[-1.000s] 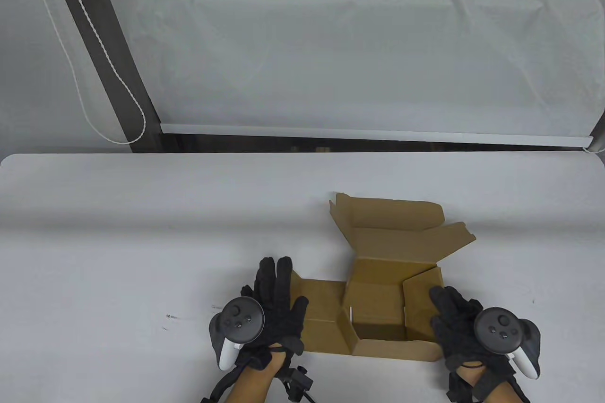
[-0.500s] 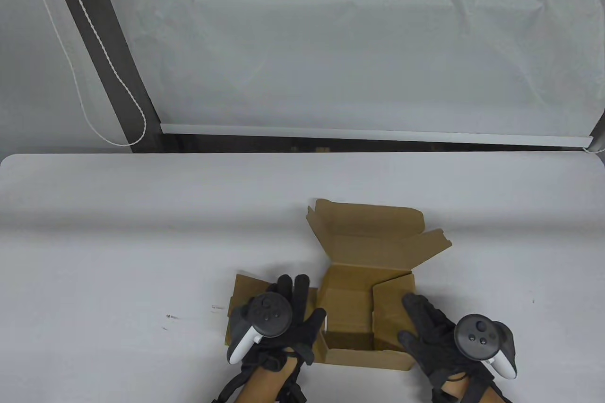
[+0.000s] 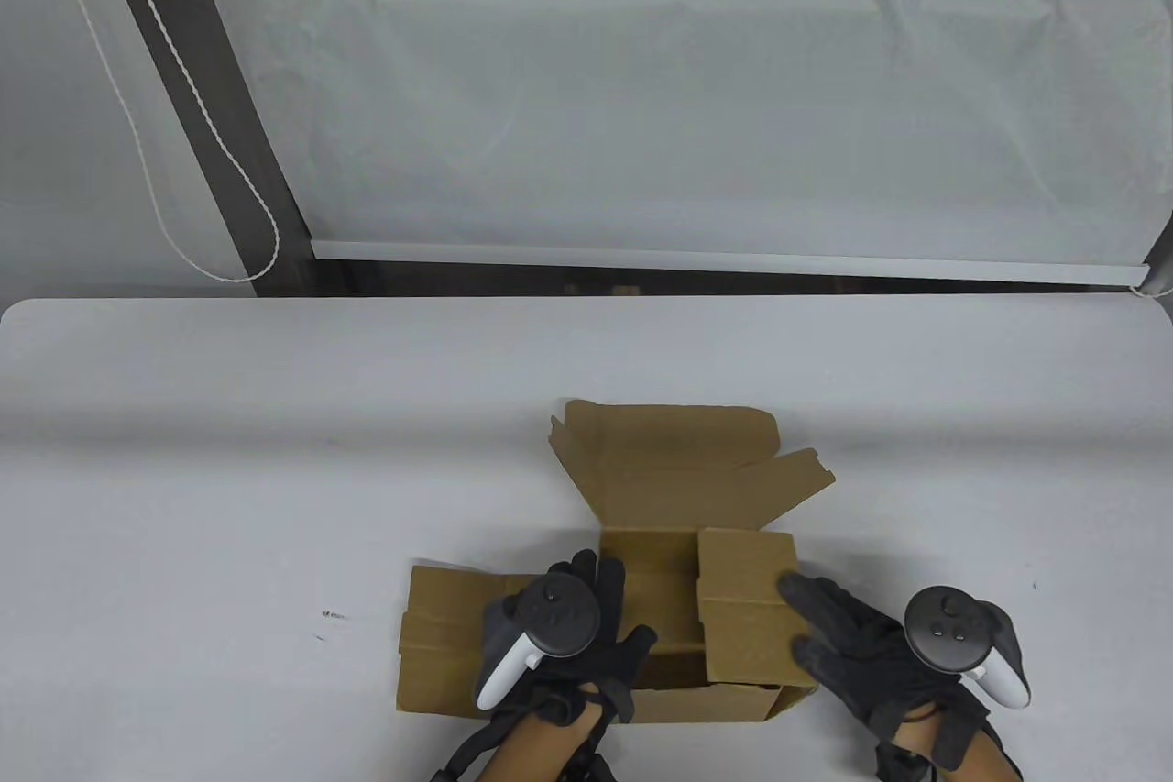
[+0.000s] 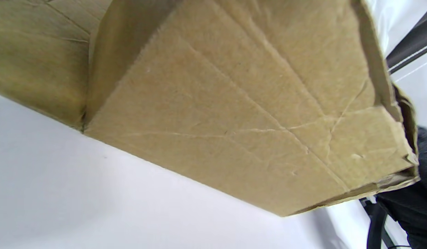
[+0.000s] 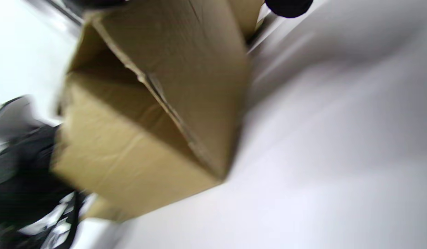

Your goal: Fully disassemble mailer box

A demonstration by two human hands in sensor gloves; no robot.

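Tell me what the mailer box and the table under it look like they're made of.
Mailer box: brown cardboard with a matte, unprinted finish, probably corrugated; creases, fold lines and a frayed, layered cut edge show in the left wrist view. Table: smooth white top with a soft sheen, maybe laminate or plastic; the look leaves that open.

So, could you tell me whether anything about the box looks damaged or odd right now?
Nothing alarming: the mailer box is half unfolded, as expected. The front panel shows creases and a frayed corner.
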